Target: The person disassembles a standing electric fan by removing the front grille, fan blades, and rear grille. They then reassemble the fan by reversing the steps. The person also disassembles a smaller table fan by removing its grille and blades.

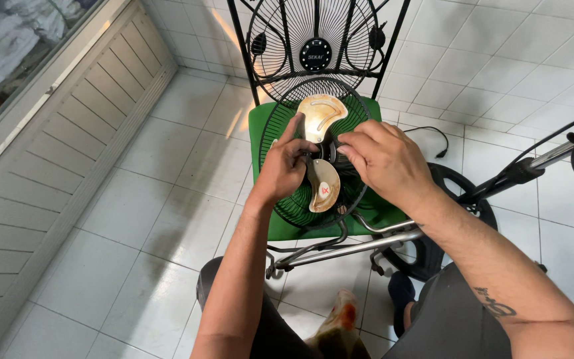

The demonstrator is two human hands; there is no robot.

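On the white tiled floor (167,173), seen from above, a green-seated chair (258,126) carries a stripped-down fan, with the loose front grille (313,40) propped against the chair's dark back bars just behind. Lying flat on the seat is the rear guard (287,206), a dark wire cage, and on its hub sits the blade (323,114), a translucent amber propeller with one lobe pointing away and another toward the person. The chrome stand pole (367,244) runs off to the right, near the round black base (453,193). Down to the hands now: the left hand (286,167) is curled around the hub side of the blade, thumb raised, steadying it; the right hand (383,158) comes in from the other side, fingers pinched closed at the centre on what seems to be the small hub fastener, though the part itself is hidden. The risks, judged from here: the guard rests loosely on a soft seat, so a hard twist could spin or tip the whole head; a slip could crack a thin lobe, and a freed fastener could roll off across the tiles.
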